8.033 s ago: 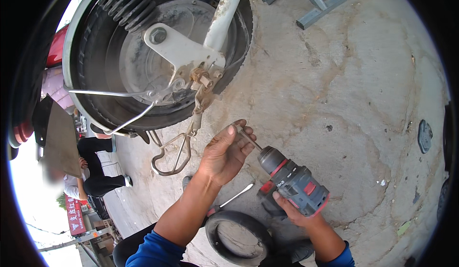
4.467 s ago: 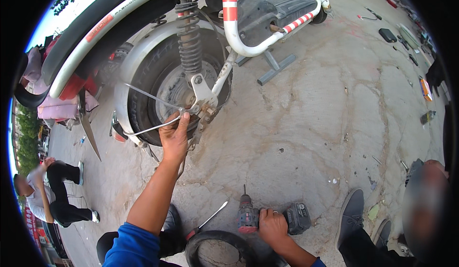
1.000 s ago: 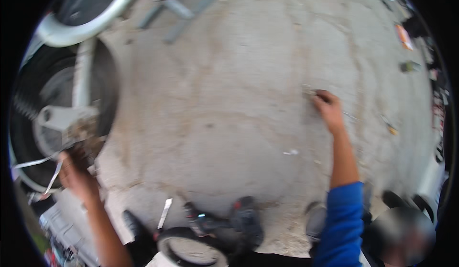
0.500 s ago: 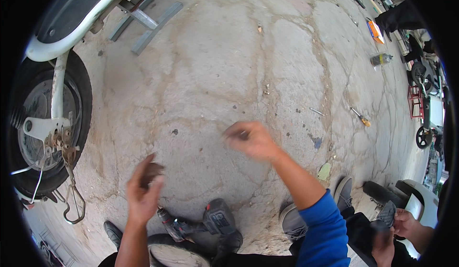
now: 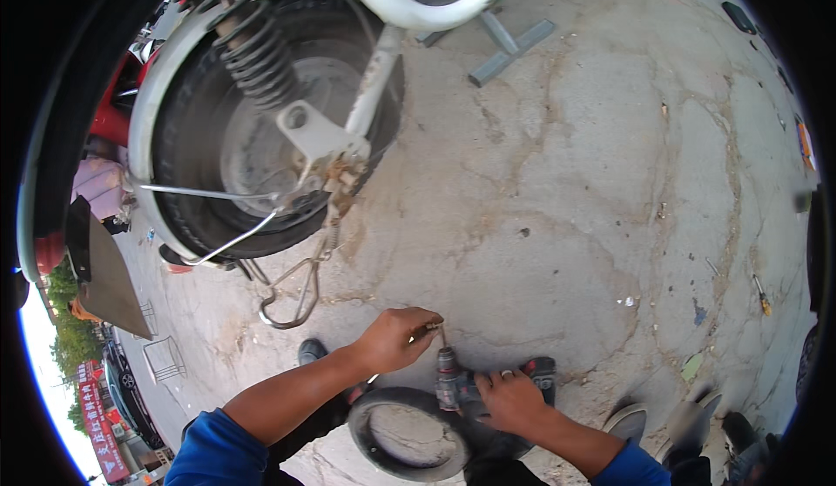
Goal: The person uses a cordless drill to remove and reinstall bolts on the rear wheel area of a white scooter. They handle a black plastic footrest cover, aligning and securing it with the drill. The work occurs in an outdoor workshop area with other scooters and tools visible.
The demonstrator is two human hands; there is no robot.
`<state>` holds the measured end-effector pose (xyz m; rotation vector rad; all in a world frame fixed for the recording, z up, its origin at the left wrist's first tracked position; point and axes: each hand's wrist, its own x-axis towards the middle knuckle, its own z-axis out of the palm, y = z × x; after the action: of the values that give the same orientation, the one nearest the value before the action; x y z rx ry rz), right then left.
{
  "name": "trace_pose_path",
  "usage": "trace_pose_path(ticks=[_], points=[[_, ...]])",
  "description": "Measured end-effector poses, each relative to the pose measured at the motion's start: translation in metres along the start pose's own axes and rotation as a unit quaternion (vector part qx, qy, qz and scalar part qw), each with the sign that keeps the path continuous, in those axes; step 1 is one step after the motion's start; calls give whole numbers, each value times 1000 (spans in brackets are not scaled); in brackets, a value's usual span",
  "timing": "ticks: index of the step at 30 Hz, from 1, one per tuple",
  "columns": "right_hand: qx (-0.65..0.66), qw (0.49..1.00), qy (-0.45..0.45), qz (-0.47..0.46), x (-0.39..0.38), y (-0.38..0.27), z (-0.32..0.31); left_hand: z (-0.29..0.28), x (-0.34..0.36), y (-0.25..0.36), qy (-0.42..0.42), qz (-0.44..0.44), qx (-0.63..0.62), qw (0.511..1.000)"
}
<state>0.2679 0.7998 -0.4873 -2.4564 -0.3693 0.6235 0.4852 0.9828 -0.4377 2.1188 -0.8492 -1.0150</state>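
Overhead, the cracked concrete ground [image 5: 592,190] fills most of the view, and a scooter's rear wheel [image 5: 252,138] stands on it at upper left, with a black coil spring [image 5: 257,55] slanting across the tyre and a white frame tube [image 5: 418,3] curving above. A grey stand [image 5: 509,42] lies flat on the ground beside the tube. Below the wheel hub a bent wire hook [image 5: 292,299] hangs down toward the concrete. Near the bottom edge a loose black tyre [image 5: 409,421] lies flat, just in front of the person. The drill [image 5: 488,386], dark grey with red trim, rests on the ground touching the tyre's right side, its chuck pointing up and away from the person. The right hand [image 5: 514,399] is closed over the drill's body, gripping it from above. The left hand [image 5: 396,340] sits just left of the chuck, fingers pinched shut on a small bit [image 5: 429,327] right at the drill's tip. Both forearms come from blue sleeves. A small screwdriver [image 5: 762,294] lies well apart at the far right.
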Motion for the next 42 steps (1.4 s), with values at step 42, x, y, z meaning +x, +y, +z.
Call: trace_pose_path(ticks=[42], points=[[513,552,16,657,42,-603,-217,-470,-576,26,161,-248,-165,941]])
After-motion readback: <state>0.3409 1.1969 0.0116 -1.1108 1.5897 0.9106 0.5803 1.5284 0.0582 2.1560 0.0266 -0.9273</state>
